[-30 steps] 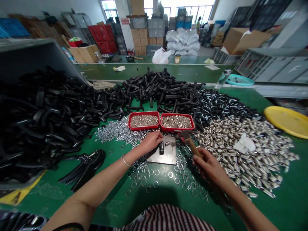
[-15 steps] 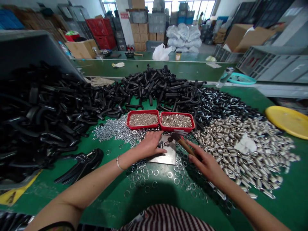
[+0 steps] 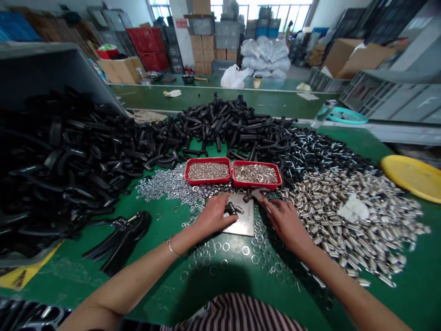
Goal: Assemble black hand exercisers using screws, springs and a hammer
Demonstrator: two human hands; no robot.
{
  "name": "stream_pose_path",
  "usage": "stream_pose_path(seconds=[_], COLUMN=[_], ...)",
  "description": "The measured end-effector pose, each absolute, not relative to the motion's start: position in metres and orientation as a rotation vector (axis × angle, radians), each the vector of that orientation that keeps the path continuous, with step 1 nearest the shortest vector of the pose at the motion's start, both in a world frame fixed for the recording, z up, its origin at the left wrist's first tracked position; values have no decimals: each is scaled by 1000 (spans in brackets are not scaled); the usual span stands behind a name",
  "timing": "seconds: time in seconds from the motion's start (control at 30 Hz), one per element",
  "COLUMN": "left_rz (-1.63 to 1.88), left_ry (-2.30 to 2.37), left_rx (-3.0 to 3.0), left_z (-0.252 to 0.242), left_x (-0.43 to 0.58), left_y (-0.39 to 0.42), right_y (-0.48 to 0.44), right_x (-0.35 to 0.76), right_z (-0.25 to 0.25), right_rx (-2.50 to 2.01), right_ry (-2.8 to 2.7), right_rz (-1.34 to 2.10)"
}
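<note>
My left hand [image 3: 214,216] is closed, thumb and fingers pinching a small black part with a metal spring [image 3: 238,209] over a flat metal plate [image 3: 245,225]. The fingers hide much of this part. At the plate's upper right corner lies the head of a hammer [image 3: 255,194]. My right hand [image 3: 285,225] is on the hammer's handle near the head, its fingers over it, covering most of the handle. Just behind the plate stand two red trays [image 3: 233,172] of small metal pins. Loose metal rings [image 3: 245,250] lie around the plate.
Black handles [image 3: 220,119] are heaped at the back and left, beside a tipped grey bin [image 3: 79,64]. Assembled black pruner-like tools [image 3: 120,236] lie left. Silver springs [image 3: 358,239] and black-and-silver bolts [image 3: 320,151] are piled right, near a yellow lid [image 3: 413,177].
My right hand has moved forward along the hammer handle, covering wood that showed before. The spring on the black part in my left hand now shows more plainly. The view has shifted slightly.
</note>
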State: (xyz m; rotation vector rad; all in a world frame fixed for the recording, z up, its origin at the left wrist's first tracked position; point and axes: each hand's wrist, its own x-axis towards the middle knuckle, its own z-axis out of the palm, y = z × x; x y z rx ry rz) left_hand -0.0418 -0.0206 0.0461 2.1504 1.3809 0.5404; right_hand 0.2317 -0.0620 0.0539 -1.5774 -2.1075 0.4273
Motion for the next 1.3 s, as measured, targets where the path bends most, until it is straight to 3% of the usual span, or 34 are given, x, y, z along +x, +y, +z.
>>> stream_pose_path(seconds=[0.07,0.17,0.27,0.37,0.5,0.6,0.73,0.9,1.03,1.2,1.3], left_rz=[755,973,914,819,809,409,158,23,253,1038,1277], left_ry=[1516,1571,1378,1253,1611,1940,1790,1608,1675,1878,1742], left_rx=[1952,1928,2138,2229,2293,2360,2429,2464,2409,2086,1913], left_z=[45,43,46,59,84,96,92,75,71,79,83], left_x=[-34,-18,-12,-34,-102,-152,-180,-174,-174,-172,-144], left_y=[-34,-55,-61,-34,59,137,203,232,233,215,166], right_y=[-65,-62,-49,-33,-24,-25,-24,-21,-20,-21,-14], right_x=[217,180,145,131,138,146,150,152,151,150,154], right_z=[55,47,32,19,9,2,-5,-8,-7,4,20], right_rx=[-1504,-1356,-1252,-1207,-1212,-1173,-1124,-1109,-1056,-1055,-1133], right_ry=[-2016,-1693,-1191,-932,-889,-849,-758,-704,-632,-663,-809], right_rz=[462,998,1380,1385,1366,1417,1491,1557,1602,1599,1562])
